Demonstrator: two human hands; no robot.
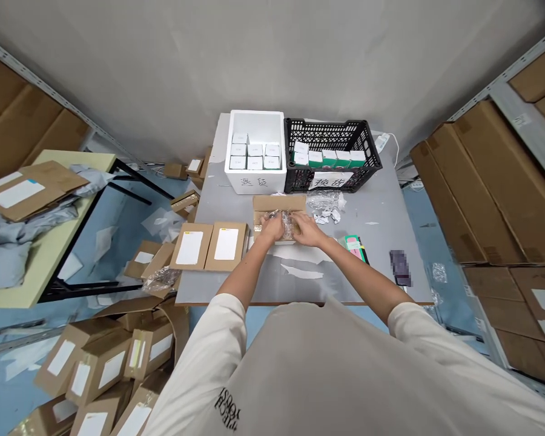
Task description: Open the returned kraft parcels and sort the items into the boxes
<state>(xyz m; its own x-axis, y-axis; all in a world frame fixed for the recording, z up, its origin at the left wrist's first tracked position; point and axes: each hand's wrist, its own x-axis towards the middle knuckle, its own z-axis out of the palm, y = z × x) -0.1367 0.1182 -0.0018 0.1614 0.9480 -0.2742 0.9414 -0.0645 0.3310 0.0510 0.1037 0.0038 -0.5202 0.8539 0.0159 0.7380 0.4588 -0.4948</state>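
A small cardboard box (279, 203) stands open at the middle of the grey table, its back flap raised. Clear bubble wrap (287, 225) bulges inside it, between my hands. My left hand (272, 227) is closed on the wrap's left side, fingertips partly hidden. From the right, my right hand (306, 230) reaches over the box's edge, its thumb and fingers bent around the right side of the wrap. What the wrap encloses cannot be made out. More bubble wrap (323, 200) and crumpled white paper scraps (327, 216) lie just right of the box.
Behind the box stand a white foam bin (256, 182) and a black crate (371, 154), both holding small white boxes. Labelled cardboard boxes (227, 243) lie left; a green-and-pink box (355, 246) and a blurred dark phone-like object (400, 267) right. Cartons (104, 357) fill the floor at lower left.
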